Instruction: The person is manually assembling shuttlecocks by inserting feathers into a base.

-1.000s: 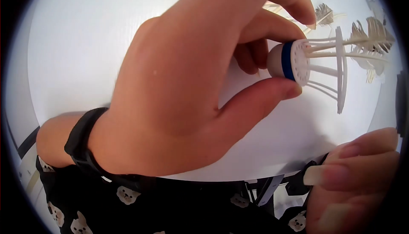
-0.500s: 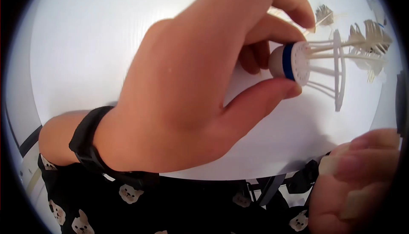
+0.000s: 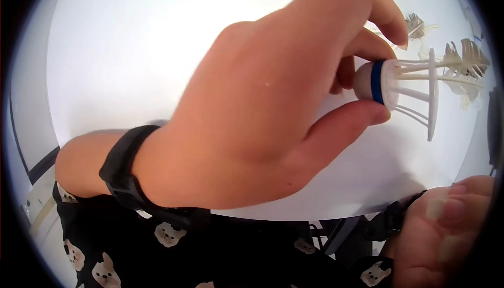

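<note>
My left hand (image 3: 262, 99) pinches a partly feathered shuttlecock (image 3: 390, 84) by its rounded white base, thumb on the near side and fingers on the far side. A blue band (image 3: 377, 82) circles the base. Pale prongs run rightward from it to a thin white ring (image 3: 432, 96). Beyond the ring, two feathers (image 3: 464, 60) stick out on the far side; the near side shows bare prongs. At the lower right, my right hand (image 3: 438, 230) is curled closed with fingernails showing, apart from the shuttlecock. Whatever it may hold is hidden.
Loose feathers (image 3: 415, 25) lie on the white table (image 3: 131, 52) past my left fingers. The table's curved front edge runs just above my lap, which dark patterned cloth (image 3: 252, 251) covers. A black strap (image 3: 126, 162) is around my left wrist.
My left hand has shifted right and slightly nearer with the shuttlecock still pinched in it. My right hand has moved slightly lower, its fingers still curled.
</note>
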### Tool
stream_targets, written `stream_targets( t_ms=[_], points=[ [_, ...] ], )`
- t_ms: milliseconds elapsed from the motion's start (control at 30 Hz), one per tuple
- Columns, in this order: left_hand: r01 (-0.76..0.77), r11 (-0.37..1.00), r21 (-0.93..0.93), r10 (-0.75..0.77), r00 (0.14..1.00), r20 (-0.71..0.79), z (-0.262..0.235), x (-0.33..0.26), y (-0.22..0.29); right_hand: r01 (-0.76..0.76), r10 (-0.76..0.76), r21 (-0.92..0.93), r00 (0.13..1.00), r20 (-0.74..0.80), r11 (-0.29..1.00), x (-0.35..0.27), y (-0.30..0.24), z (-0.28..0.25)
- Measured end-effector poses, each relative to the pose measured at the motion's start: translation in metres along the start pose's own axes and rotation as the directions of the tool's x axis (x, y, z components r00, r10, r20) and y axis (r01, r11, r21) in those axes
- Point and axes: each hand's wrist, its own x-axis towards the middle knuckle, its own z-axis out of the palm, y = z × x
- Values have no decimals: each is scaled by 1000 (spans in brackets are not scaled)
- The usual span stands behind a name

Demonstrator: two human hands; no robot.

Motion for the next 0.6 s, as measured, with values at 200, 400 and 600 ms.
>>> stream_targets(
  t_ms=[200, 400, 600],
  points=[
    [-2, 1000, -22, 2, 1000, 0, 2, 3, -2, -27, 28, -35, 999, 31, 999, 0, 4, -7],
    [6, 999, -41, -6, 1000, 4, 8, 12, -4, -96, 103, -110, 993, 57, 989, -4, 9, -28],
    [71, 995, -70, -73, 997, -27, -8, 18, 1, -197, 254, -317, 956, 149, 928, 28, 23, -66]
  ],
)
